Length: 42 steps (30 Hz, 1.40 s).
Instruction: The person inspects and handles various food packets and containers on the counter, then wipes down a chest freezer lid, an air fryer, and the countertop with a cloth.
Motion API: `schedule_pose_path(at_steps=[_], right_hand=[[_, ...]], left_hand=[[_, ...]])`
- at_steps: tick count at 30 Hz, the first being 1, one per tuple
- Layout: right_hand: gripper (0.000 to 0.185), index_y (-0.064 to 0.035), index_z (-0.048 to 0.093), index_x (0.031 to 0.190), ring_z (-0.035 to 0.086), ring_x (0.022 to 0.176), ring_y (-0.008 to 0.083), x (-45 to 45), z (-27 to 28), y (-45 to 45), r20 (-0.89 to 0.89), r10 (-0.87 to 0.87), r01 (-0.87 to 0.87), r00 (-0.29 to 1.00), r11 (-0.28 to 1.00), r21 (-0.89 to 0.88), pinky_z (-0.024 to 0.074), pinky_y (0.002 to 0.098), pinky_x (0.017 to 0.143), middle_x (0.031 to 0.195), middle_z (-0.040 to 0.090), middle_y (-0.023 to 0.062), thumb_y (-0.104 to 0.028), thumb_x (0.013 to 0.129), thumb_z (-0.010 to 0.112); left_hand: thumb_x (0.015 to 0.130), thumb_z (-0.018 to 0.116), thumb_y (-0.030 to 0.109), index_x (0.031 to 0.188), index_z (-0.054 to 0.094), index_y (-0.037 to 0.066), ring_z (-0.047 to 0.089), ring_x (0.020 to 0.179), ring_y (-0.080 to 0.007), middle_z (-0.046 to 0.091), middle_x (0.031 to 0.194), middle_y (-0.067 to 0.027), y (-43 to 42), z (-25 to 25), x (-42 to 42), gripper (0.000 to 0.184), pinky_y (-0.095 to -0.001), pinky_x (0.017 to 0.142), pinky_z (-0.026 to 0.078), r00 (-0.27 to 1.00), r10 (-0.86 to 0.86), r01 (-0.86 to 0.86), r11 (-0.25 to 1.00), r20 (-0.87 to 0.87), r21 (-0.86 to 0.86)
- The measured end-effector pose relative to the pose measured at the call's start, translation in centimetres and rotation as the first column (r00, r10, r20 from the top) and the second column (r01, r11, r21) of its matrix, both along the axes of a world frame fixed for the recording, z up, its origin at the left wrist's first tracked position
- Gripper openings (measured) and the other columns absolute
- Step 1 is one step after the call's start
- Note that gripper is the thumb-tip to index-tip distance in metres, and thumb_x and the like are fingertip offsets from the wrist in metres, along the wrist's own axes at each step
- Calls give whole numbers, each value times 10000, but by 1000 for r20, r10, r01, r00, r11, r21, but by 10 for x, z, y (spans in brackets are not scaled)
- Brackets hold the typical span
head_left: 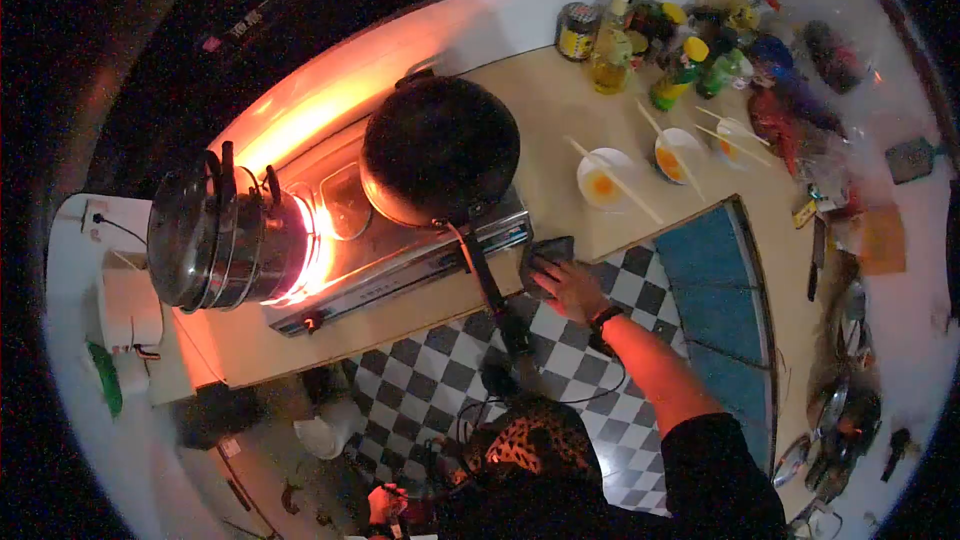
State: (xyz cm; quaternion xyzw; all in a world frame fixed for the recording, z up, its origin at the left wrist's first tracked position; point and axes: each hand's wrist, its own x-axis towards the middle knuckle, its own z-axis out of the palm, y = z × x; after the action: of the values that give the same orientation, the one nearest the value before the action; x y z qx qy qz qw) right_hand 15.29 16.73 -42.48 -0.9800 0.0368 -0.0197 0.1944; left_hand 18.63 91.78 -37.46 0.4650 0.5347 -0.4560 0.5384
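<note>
My right hand (570, 290) reaches out to the counter's front edge, beside the stove's right end. Its fingers press on a dark grey cloth (548, 258) and seem to grip it. Close to its left is the long black handle of a dark wok (440, 150), which rests on the right side of the gas stove (400, 275). Low in the view, near my body, my left hand (388, 505) looks closed. What it holds, if anything, is too dark and small to name.
A stacked pot (235, 230) stands over a bright flame on the left burner. Bowls of egg (603, 180) with chopsticks stand right of the stove, near the counter edge. Behind them are bottles (610, 55). A knife (817, 255) and pans line the right counter. The floor is checkered.
</note>
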Motion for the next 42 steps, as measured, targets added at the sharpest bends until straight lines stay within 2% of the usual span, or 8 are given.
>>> schedule_pose_path(at_steps=[2, 4, 5, 7, 9, 16, 26, 42], right_hand=[[595, -93, 559, 1387, 555, 1222, 354, 1, -14, 18, -2, -74, 74, 997, 996, -43, 460, 524, 1035, 1470, 533, 147, -260, 837, 710], [573, -102, 569, 1370, 554, 1224, 337, 13, -49, 49, 9, -145, 145, 989, 985, -91, 460, 514, 1040, 1483, 531, 123, -270, 839, 703], [560, -108, 582, 1349, 544, 1258, 337, 21, -74, 66, -100, -170, 197, 980, 841, 503, 454, 505, 1064, 1489, 531, 123, -263, 824, 704], [548, -113, 595, 1327, 534, 1292, 337, 28, -93, 65, -197, -119, 228, 973, 386, 894, 447, 496, 1088, 1495, 531, 122, -256, 809, 705], [553, -120, 597, 1341, 506, 1361, 317, 28, -65, 62, 15, 286, -277, 958, 939, -203, 424, 491, 1132, 1491, 541, 137, -219, 805, 693], [438, -71, 648, 1258, 629, 1150, 453, -145, -35, 20, -322, -750, 800, 578, 598, 45, 519, 526, 981, 1238, 676, 242, -193, 843, 715], [611, -25, 623, 1259, 694, 1031, 431, -366, 22, -11, -225, -971, 995, 85, 95, -32, 560, 517, 884, 1120, 720, 233, -326, 763, 813], [710, -42, 492, 1459, 521, 1308, 447, -227, 11, -366, 48, -812, 745, 581, 555, 371, 444, 494, 1091, 1396, 565, 269, -67, 794, 738]], left_hand=[[972, 539, 366, 898, 616, 103, 621, 772, -314, 613, 810, -109, -6, -6, 7, 284, -449, 625, 518, 875, -446, 440, 895, 188, 75], [936, 566, 327, 861, 641, 52, 613, 647, -323, 635, 791, -141, 2, -40, 15, 295, -427, 473, 480, 986, 146, -161, 753, -77, -639], [936, 566, 327, 861, 641, 52, 613, 647, -323, 635, 791, -141, -2, -52, 16, 295, -427, 473, 480, 988, 139, -152, 739, -72, -657], [1012, 596, 211, 1003, 614, 34, 684, 669, -289, 698, 881, -151, -14, -61, 9, 178, -370, 573, 569, 795, -368, 396, 917, 483, 47], [983, 647, 139, 1059, 596, -7, 690, 647, -262, 696, 868, -168, -15, -66, 22, 172, -377, 553, 567, 624, -514, 627, 779, 588, 15], [995, 601, 178, 1044, 592, 11, 649, 636, -237, 670, 848, -145, -81, -75, -2, 174, -366, 540, 528, 718, -420, 435, 893, 554, 113], [1066, 502, 200, 845, 545, 92, 454, 645, -193, 500, 721, -45, -104, -133, -35, 249, -405, 581, 394, 680, -428, 640, 743, 595, -196], [1057, 513, 340, 1096, 648, 86, 594, 766, -231, 638, 904, -87, -329, -25, -77, 291, -429, 671, 513, 932, -257, 307, 935, 256, -178]])
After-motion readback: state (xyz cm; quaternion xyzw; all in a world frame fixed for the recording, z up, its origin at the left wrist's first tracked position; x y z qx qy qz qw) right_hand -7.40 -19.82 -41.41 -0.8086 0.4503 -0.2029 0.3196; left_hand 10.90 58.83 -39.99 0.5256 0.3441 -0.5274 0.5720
